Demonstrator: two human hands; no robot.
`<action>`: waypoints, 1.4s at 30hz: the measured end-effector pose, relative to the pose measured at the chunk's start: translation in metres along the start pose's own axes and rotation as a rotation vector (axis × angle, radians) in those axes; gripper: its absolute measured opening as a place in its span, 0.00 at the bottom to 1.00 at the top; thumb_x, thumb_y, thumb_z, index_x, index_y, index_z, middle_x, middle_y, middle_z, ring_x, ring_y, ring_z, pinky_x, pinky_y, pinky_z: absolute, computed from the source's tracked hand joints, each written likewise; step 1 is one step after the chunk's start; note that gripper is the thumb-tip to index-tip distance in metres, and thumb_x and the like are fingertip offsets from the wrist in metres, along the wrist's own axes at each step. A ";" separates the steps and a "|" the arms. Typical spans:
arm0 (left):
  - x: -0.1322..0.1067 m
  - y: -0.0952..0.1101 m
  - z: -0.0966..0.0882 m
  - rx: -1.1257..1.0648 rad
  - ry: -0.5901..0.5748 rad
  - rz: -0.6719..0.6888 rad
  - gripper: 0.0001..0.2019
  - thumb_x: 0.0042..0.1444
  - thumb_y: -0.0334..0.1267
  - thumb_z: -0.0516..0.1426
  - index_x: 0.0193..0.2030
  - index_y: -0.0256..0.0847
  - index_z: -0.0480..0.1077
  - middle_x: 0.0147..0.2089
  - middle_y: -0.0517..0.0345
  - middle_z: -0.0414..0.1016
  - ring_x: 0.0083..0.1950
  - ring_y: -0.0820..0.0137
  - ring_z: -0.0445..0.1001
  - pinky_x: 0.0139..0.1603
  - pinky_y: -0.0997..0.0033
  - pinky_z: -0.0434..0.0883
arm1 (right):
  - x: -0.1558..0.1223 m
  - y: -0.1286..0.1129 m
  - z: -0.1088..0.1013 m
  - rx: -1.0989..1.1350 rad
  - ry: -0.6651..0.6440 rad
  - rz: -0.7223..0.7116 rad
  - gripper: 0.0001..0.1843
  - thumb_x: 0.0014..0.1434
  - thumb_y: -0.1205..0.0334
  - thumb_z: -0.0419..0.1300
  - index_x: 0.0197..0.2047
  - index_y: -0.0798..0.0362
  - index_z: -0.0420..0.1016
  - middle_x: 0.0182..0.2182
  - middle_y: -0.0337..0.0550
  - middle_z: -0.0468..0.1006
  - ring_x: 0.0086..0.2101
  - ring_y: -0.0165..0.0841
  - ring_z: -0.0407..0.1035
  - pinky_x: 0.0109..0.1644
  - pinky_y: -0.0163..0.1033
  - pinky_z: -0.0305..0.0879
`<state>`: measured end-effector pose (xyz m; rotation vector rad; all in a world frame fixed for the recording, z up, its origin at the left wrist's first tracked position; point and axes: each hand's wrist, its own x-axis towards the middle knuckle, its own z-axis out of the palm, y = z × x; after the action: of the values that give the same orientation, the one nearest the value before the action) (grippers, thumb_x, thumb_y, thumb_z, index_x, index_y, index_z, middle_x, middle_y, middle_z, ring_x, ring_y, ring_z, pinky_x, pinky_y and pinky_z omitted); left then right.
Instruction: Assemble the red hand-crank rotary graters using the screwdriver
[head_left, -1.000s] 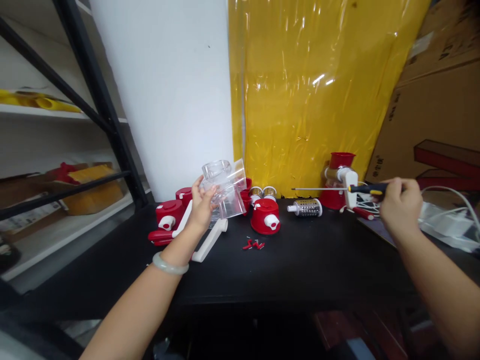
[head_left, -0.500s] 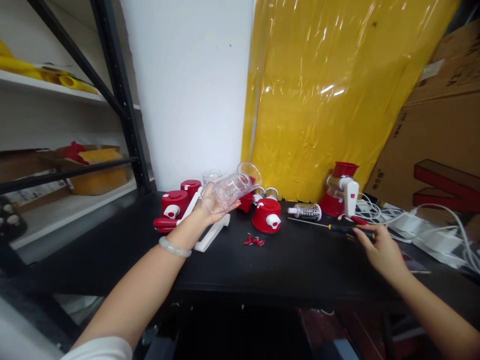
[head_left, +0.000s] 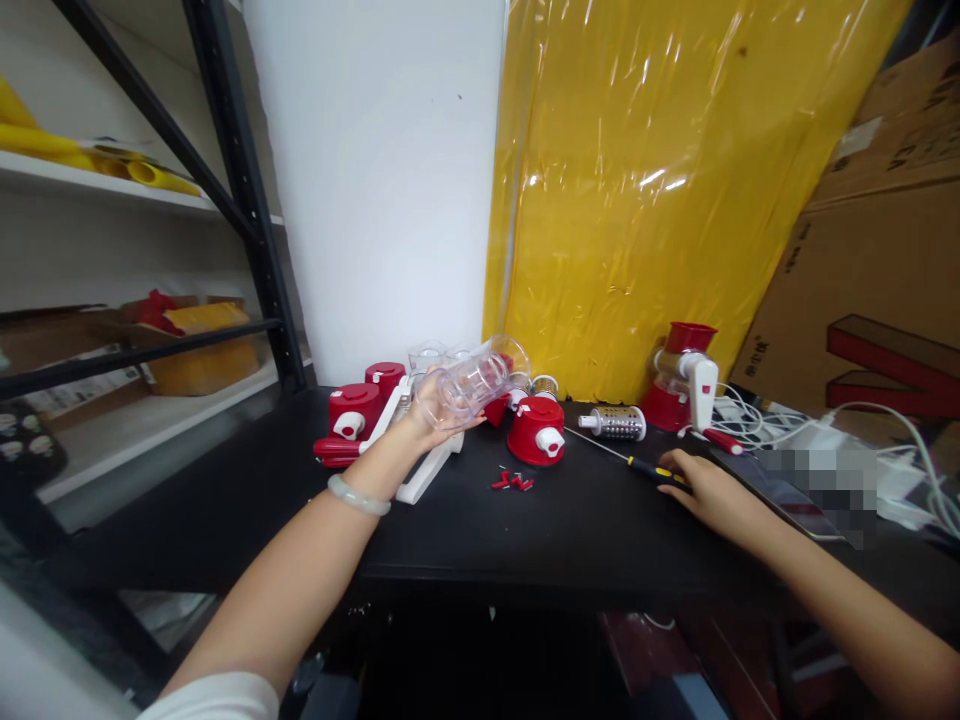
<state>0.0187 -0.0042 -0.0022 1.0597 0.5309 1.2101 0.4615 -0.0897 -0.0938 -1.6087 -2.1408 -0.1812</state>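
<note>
My left hand (head_left: 426, 415) is closed around a clear plastic housing (head_left: 476, 380), held tilted on its side above the black table (head_left: 585, 530). My right hand (head_left: 709, 490) lies low on the table, fingers resting on the yellow-and-black handle of a long screwdriver (head_left: 637, 465) that lies flat. Small red pieces (head_left: 512, 483) are scattered between the two hands. A red dome part with a white knob (head_left: 535, 432) stands just right of the clear housing.
Red bases (head_left: 352, 412) and a white crank handle (head_left: 424, 470) sit behind my left wrist. A metal grater drum (head_left: 616, 423), an assembled red-and-white grater (head_left: 684, 377) and white cables (head_left: 825, 440) are at the right. A black shelf frame (head_left: 247, 220) stands left.
My right hand brought the screwdriver down from mid-air and laid it on the table. My left hand tipped the clear housing onto its side and lowered it slightly.
</note>
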 end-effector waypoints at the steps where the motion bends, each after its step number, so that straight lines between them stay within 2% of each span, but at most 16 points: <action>1: -0.001 0.001 0.001 -0.017 0.021 -0.045 0.17 0.55 0.52 0.54 0.41 0.40 0.70 0.31 0.51 0.77 0.32 0.63 0.77 0.40 0.54 0.76 | 0.002 -0.005 -0.002 -0.059 0.008 -0.007 0.13 0.57 0.57 0.58 0.44 0.52 0.71 0.40 0.52 0.78 0.41 0.44 0.75 0.46 0.50 0.71; 3: -0.004 0.002 0.004 -0.047 0.076 -0.115 0.17 0.56 0.52 0.55 0.43 0.42 0.70 0.33 0.53 0.78 0.33 0.64 0.77 0.41 0.55 0.76 | 0.008 -0.025 -0.009 -0.171 0.063 -0.030 0.13 0.56 0.57 0.58 0.44 0.52 0.73 0.40 0.53 0.77 0.41 0.46 0.74 0.46 0.52 0.71; 6: -0.007 0.002 0.009 -0.035 0.140 -0.131 0.19 0.57 0.51 0.55 0.49 0.43 0.69 0.37 0.53 0.79 0.34 0.64 0.77 0.43 0.56 0.76 | 0.022 -0.081 -0.024 -0.182 0.177 -0.170 0.17 0.59 0.56 0.58 0.50 0.52 0.72 0.47 0.56 0.74 0.47 0.48 0.71 0.50 0.56 0.70; 9: -0.007 -0.002 0.016 -0.016 0.152 -0.102 0.19 0.58 0.49 0.54 0.52 0.43 0.68 0.41 0.52 0.79 0.37 0.62 0.78 0.43 0.55 0.76 | 0.040 -0.154 -0.034 0.003 0.266 -0.394 0.30 0.59 0.56 0.61 0.63 0.45 0.61 0.57 0.55 0.67 0.56 0.50 0.64 0.55 0.61 0.67; 12: -0.006 -0.012 0.021 -0.019 0.123 -0.042 0.19 0.62 0.51 0.51 0.51 0.41 0.71 0.44 0.49 0.80 0.43 0.58 0.79 0.43 0.55 0.77 | 0.065 -0.215 -0.030 0.094 0.342 -0.599 0.44 0.55 0.56 0.65 0.70 0.40 0.48 0.65 0.55 0.56 0.64 0.53 0.53 0.61 0.66 0.61; 15: -0.004 -0.022 0.023 -0.022 0.095 -0.032 0.23 0.64 0.54 0.46 0.51 0.40 0.72 0.45 0.51 0.80 0.48 0.58 0.78 0.42 0.61 0.77 | 0.092 -0.249 -0.016 0.091 0.360 -0.669 0.53 0.51 0.57 0.69 0.71 0.38 0.43 0.69 0.54 0.48 0.67 0.56 0.45 0.62 0.66 0.58; 17: -0.005 -0.025 0.023 -0.005 0.094 -0.044 0.24 0.65 0.55 0.46 0.51 0.40 0.71 0.45 0.53 0.80 0.49 0.58 0.77 0.40 0.65 0.77 | 0.109 -0.258 -0.008 0.101 0.395 -0.640 0.53 0.53 0.57 0.67 0.72 0.35 0.38 0.69 0.51 0.49 0.67 0.54 0.47 0.62 0.65 0.58; 19: -0.006 -0.024 0.023 0.026 0.090 -0.066 0.25 0.65 0.57 0.46 0.51 0.40 0.71 0.44 0.53 0.80 0.48 0.58 0.78 0.39 0.66 0.77 | 0.123 -0.261 -0.005 0.127 0.440 -0.583 0.49 0.59 0.57 0.62 0.72 0.34 0.34 0.67 0.49 0.54 0.65 0.50 0.52 0.63 0.65 0.56; 21: -0.008 -0.020 0.026 0.063 0.058 -0.112 0.30 0.63 0.62 0.43 0.53 0.38 0.69 0.44 0.48 0.79 0.47 0.56 0.79 0.39 0.63 0.77 | 0.138 -0.259 -0.008 0.179 0.476 -0.543 0.45 0.61 0.56 0.58 0.73 0.36 0.35 0.63 0.48 0.60 0.63 0.47 0.56 0.64 0.62 0.56; 25: -0.007 -0.016 0.027 0.184 0.047 -0.146 0.42 0.57 0.71 0.37 0.62 0.37 0.60 0.45 0.39 0.77 0.44 0.54 0.80 0.41 0.54 0.77 | 0.174 -0.239 -0.037 0.462 0.633 -0.486 0.40 0.56 0.54 0.63 0.68 0.43 0.53 0.56 0.48 0.68 0.56 0.45 0.64 0.61 0.55 0.62; 27: -0.005 -0.020 0.024 0.335 0.083 -0.069 0.39 0.58 0.69 0.43 0.63 0.39 0.58 0.49 0.40 0.74 0.44 0.55 0.79 0.42 0.54 0.77 | 0.194 -0.222 -0.056 0.643 0.733 -0.363 0.40 0.51 0.53 0.66 0.64 0.48 0.58 0.52 0.49 0.70 0.52 0.45 0.67 0.58 0.55 0.64; 30: -0.003 -0.030 0.017 0.686 0.064 0.169 0.30 0.59 0.59 0.54 0.60 0.41 0.63 0.55 0.43 0.69 0.51 0.57 0.76 0.46 0.55 0.77 | 0.216 -0.194 -0.077 0.854 0.782 -0.122 0.40 0.48 0.47 0.67 0.60 0.51 0.59 0.47 0.49 0.71 0.48 0.44 0.70 0.54 0.55 0.66; 33: -0.004 -0.037 0.012 1.079 -0.043 0.426 0.22 0.59 0.50 0.57 0.58 0.43 0.67 0.57 0.46 0.68 0.58 0.59 0.71 0.55 0.53 0.73 | 0.225 -0.173 -0.080 0.905 0.726 0.092 0.40 0.43 0.45 0.69 0.54 0.52 0.62 0.43 0.50 0.73 0.43 0.41 0.72 0.50 0.51 0.68; 35: -0.006 -0.039 0.011 1.261 -0.097 0.498 0.19 0.61 0.46 0.57 0.57 0.44 0.69 0.58 0.48 0.69 0.60 0.60 0.69 0.61 0.51 0.69 | 0.227 -0.164 -0.073 0.857 0.653 0.156 0.38 0.39 0.45 0.71 0.50 0.53 0.65 0.41 0.49 0.74 0.41 0.41 0.73 0.49 0.51 0.68; 39: -0.007 -0.041 0.015 1.425 -0.157 0.503 0.19 0.61 0.44 0.57 0.58 0.43 0.69 0.60 0.48 0.71 0.61 0.60 0.69 0.65 0.51 0.65 | 0.228 -0.156 -0.061 0.720 0.510 0.185 0.35 0.37 0.46 0.71 0.46 0.53 0.68 0.39 0.48 0.75 0.42 0.43 0.72 0.49 0.53 0.68; 42: -0.006 -0.045 0.016 1.459 -0.179 0.483 0.21 0.60 0.44 0.57 0.59 0.41 0.69 0.61 0.48 0.70 0.62 0.59 0.69 0.65 0.51 0.65 | 0.226 -0.149 -0.064 0.762 0.436 0.155 0.36 0.38 0.48 0.72 0.49 0.53 0.68 0.40 0.49 0.75 0.43 0.43 0.72 0.50 0.53 0.68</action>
<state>0.0520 -0.0153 -0.0349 2.6109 1.0996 1.0093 0.2905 0.0384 0.0843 -1.1359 -1.4758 0.2820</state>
